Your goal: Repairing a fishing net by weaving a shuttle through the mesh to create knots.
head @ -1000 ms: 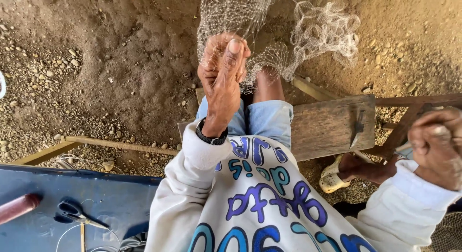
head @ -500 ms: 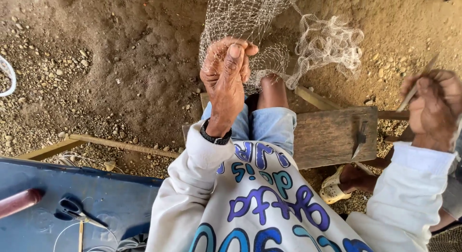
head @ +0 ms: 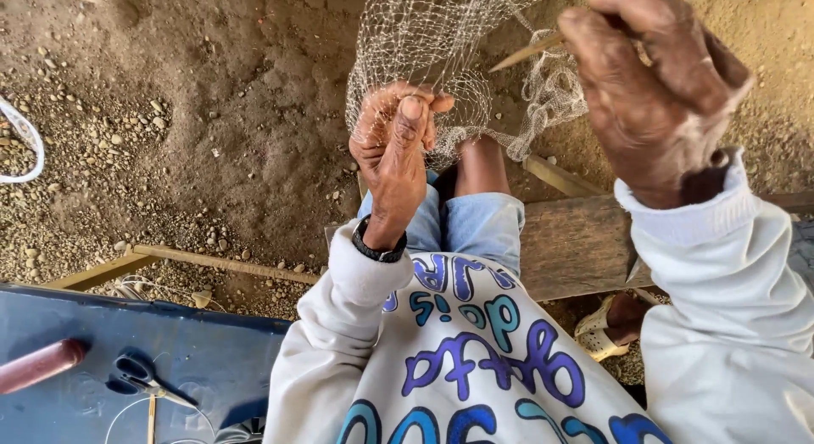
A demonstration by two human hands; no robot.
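1. The dirt ground [head: 212,96] is filling most of the view, with loose pebbles scattered across it and thin wooden slats [head: 220,263] lying on it.
2. The blue worktop [head: 212,359] is sitting at my lower left, carrying a pair of scissors [head: 140,378] and a reddish cylinder [head: 38,365] well apart from my hands.
3. A wooden bench plank [head: 572,245] is running beside my knee [head: 479,168], which is pointing toward the net.
4. The fishing net [head: 424,37] is hanging in front of me, draping from the top of the view down onto my knee. A wide stretch of regular mesh is showing above my hands; a bunched, looser section [head: 551,100] is lying to the right. I am judging the work as partly done, with the bunched edge left to handle; how much remains beyond the frame I cannot tell.
5. My right hand [head: 657,92] is raised close to the camera, its grip closing firmly around a slim wooden netting needle [head: 526,52], whose tip is pointing left toward the mesh.
6. My left hand [head: 394,147] is pinching the net's lower edge, the grip narrow, thumb pressing against curled fingers with mesh strands caught between them.
7. A dark wristband [head: 377,247] is sitting on my left wrist.
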